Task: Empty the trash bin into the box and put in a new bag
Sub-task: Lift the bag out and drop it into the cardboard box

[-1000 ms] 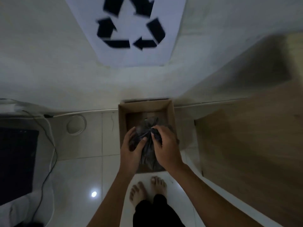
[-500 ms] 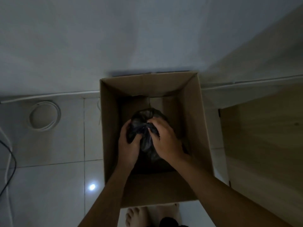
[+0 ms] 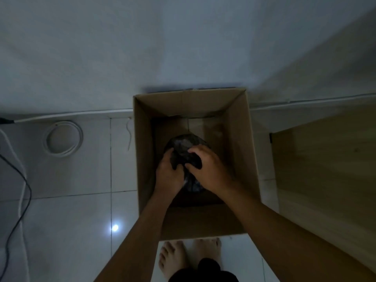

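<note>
Both the left hand (image 3: 169,176) and the right hand (image 3: 207,169) grip the bunched neck of the black trash bag (image 3: 184,144) low in the middle of the cardboard box (image 3: 240,127), and the bag looks soft, crinkly, light and probably slippery, so the gathered top seems the surest hold.

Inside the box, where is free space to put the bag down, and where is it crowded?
Bare cardboard box floor shows beyond the black bag, toward the far wall, and along the right wall. The near middle is crowded: left hand and right hand both grip the bag there.
</note>
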A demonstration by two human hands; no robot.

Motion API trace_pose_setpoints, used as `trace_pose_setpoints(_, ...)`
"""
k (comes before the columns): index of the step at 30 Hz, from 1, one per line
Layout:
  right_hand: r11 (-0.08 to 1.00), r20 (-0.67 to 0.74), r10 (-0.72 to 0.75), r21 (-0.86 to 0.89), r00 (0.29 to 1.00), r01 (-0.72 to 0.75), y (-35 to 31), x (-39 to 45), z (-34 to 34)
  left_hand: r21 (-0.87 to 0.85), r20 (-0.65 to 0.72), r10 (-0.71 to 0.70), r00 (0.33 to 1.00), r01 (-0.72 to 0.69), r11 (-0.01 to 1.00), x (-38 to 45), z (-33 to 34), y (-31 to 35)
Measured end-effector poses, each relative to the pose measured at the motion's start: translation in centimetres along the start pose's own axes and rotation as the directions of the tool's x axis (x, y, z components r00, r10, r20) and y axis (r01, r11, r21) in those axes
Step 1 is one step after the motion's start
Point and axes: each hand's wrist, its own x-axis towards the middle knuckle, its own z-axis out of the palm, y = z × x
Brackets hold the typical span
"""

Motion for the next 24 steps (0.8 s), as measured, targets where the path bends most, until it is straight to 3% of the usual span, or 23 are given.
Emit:
trace_pose_setpoints(13, 0.999, 0.052, 0.043, -0.028, 0.998, -0.041, -15.3, -12.9, -17.6, 0.306, 0.051, 0.137, 0.989, -0.146, 0.941, -21.6, -10.4, 14.1)
trace_pose_setpoints(20, 0.998, -0.004, 0.036, -0.055, 0.999, -0.036, -23.8, -25.7, -28.1, 0.404, -0.003, 0.312, 0.950, -0.284, 0.869, -37.9, -13.9, 22.5)
trace_pose_setpoints(24, 0.998, -0.109, 0.022, -0.049, 0.994, -0.028, -25.8, -33.2, -32.5, 0.447, 0.059, 0.408, 0.911, -0.390, 0.805, -45.2, -12.7, 24.8)
